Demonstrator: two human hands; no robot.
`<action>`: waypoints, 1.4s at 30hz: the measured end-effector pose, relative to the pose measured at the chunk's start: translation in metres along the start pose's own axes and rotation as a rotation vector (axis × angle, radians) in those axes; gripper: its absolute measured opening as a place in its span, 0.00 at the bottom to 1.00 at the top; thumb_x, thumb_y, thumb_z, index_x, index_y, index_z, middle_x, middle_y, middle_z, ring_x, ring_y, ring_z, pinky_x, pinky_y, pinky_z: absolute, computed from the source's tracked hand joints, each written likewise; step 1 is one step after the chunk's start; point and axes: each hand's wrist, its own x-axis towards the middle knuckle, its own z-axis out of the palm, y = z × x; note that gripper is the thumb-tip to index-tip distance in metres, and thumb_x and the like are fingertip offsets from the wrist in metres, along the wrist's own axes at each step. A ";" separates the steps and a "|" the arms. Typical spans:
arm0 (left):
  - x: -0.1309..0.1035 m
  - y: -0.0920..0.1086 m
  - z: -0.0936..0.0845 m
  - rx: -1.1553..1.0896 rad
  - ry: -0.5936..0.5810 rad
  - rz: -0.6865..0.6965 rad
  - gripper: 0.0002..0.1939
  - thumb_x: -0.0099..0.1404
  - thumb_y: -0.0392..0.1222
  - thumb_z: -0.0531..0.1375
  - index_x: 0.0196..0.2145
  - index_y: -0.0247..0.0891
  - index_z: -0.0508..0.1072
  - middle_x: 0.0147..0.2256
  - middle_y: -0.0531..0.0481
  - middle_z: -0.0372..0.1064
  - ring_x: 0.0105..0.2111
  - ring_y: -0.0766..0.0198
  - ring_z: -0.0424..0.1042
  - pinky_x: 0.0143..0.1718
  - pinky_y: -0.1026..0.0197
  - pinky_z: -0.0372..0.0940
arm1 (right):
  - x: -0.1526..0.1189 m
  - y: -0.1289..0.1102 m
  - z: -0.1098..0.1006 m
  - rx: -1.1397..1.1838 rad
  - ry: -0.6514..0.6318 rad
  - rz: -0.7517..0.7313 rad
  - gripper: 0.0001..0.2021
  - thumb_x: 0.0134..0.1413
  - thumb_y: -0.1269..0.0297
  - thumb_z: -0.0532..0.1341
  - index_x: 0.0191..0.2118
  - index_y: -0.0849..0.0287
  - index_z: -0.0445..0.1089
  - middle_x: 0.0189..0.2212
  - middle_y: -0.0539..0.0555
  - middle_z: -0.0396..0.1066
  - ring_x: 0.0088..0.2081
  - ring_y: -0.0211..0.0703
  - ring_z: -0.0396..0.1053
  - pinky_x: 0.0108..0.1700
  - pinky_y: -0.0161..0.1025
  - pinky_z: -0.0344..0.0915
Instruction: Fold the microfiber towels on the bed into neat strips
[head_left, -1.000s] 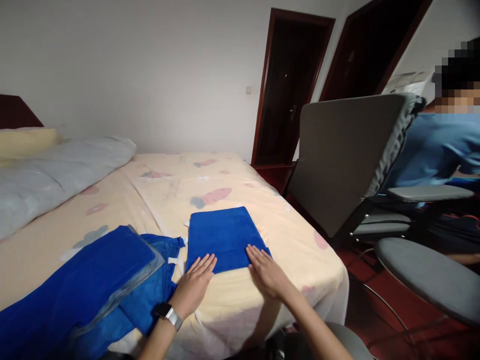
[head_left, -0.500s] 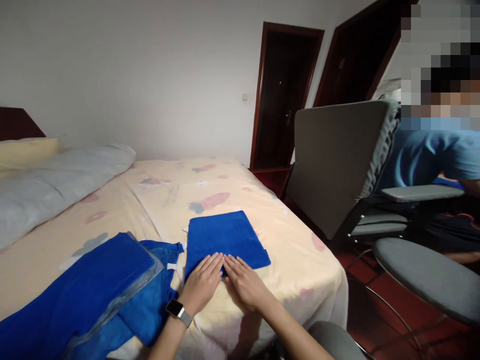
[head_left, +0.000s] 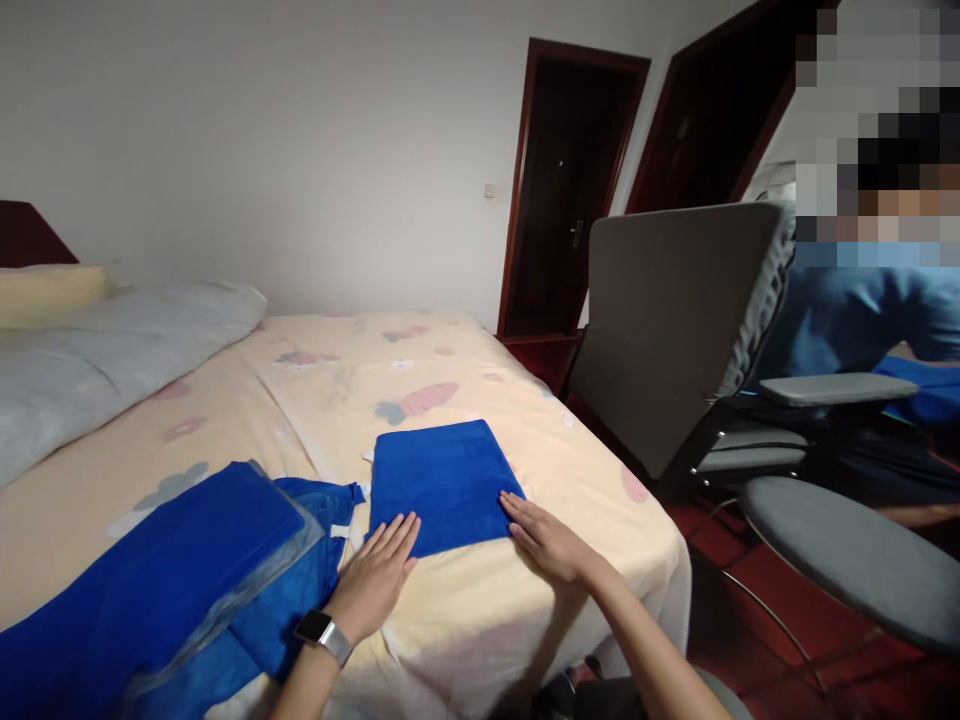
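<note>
A folded blue cloth [head_left: 446, 480] lies flat on the bed in front of me, a small white tag poking out at its left edge. My left hand [head_left: 379, 575] rests flat on its near left corner, fingers stretched out; a watch is on that wrist. On the near right corner lie the outstretched fingers of my right hand [head_left: 547, 535]. To the left is a pile of blue cloths [head_left: 180, 550], partly in a clear plastic wrapping, with a white tag showing at its right side.
The bed [head_left: 592, 475] has a pale patterned sheet and ends at the right. A grey pillow [head_left: 135, 335] lies at the left. Beyond the bed's right edge stand a grey chair [head_left: 667, 330] and a round stool [head_left: 855, 550]. A seated person [head_left: 847, 300] in blue is there.
My hands were together at the middle of the cloth's near edge. They have slid apart, the left to the near left corner, the right to the near right corner.
</note>
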 end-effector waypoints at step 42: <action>0.013 -0.041 -0.019 -0.738 0.195 -0.848 0.23 0.66 0.54 0.53 0.47 0.32 0.70 0.44 0.36 0.78 0.45 0.52 0.77 0.43 0.59 0.69 | 0.043 0.028 -0.006 0.429 0.418 0.464 0.16 0.60 0.55 0.54 0.45 0.59 0.72 0.35 0.56 0.79 0.39 0.49 0.77 0.39 0.38 0.69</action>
